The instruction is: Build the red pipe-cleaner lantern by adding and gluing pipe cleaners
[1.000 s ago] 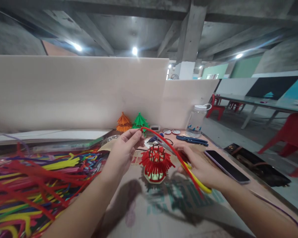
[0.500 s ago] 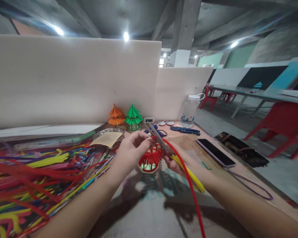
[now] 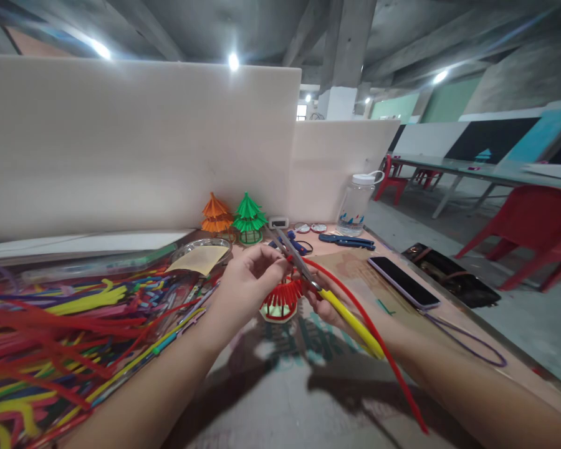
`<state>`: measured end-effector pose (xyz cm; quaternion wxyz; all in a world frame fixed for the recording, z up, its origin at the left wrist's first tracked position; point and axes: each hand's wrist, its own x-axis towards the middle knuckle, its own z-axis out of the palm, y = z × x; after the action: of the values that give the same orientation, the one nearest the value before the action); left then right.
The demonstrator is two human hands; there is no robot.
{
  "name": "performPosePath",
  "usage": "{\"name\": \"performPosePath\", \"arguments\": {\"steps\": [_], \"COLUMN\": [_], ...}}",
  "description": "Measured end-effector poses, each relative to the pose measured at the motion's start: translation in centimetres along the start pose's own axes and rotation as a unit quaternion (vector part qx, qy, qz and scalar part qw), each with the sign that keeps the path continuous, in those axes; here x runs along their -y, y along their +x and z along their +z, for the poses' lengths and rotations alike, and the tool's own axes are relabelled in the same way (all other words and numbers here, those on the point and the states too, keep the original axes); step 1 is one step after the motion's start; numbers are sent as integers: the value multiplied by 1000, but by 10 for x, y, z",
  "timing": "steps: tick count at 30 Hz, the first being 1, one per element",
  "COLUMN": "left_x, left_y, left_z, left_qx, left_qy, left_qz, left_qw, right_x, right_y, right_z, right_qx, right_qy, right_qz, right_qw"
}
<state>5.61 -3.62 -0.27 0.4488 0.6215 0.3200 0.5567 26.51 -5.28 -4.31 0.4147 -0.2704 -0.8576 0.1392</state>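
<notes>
In the middle, my left hand (image 3: 257, 274) is closed, thumb and finger pinched by the near end of a red pipe cleaner (image 3: 369, 321). That pipe cleaner arches over my right hand and hangs to the lower right. My right hand (image 3: 325, 305) is wrapped round scissors with yellow handles (image 3: 350, 321); their metal blades point up and away, passing close to my left fingertips. Just under both hands stands a small red pavilion-like model (image 3: 280, 299), with a fringed roof and pale base. My fingers partly hide its top.
An orange model (image 3: 216, 215) and a green model (image 3: 249, 218) stand at the back. Many coloured pipe cleaners (image 3: 51, 343) cover the left side. To the right are a phone (image 3: 402, 282), blue-handled pliers (image 3: 346, 241) and a water bottle (image 3: 354, 206).
The red pipe cleaner's loose end has swung to the right, and the yellow handles now look closer together. My hands stay in nearly the same place; the view has shifted slightly.
</notes>
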Motion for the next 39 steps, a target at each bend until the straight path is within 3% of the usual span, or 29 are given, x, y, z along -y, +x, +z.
{"name": "performPosePath", "arguments": {"steps": [8,12,16,21,23,25,29,33,39], "left_x": [1,1,0,-6,-9,-11,-11,-2,8], "left_y": [-1,0,4,12,15,17,22,28,24], "left_z": [-4,-6,-14,-36,-45,-53,-66,-78,-83], "left_qx": [4,9,-7,-62,-86,-96,-83,-25,20], "left_qy": [17,36,60,96,102,106,216,377,381], "left_qz": [-7,-5,4,15,26,42,28,16,1], "left_qw": [1000,999,998,993,991,989,972,926,924], "right_x": [1,5,-3,-55,-80,-100,-127,-138,-147], "right_y": [10,12,15,17,15,11,-1,-9,-8], "right_z": [6,7,-2,-41,-56,-62,-53,-37,-38], "right_qx": [16,-1,-22,-58,3,81,135,168,165], "right_qy": [249,274,220,-10,-102,-215,-236,-233,-239], "right_qz": [129,187,214,210,231,257,276,276,269], "right_qw": [960,943,952,976,968,939,922,917,918]}}
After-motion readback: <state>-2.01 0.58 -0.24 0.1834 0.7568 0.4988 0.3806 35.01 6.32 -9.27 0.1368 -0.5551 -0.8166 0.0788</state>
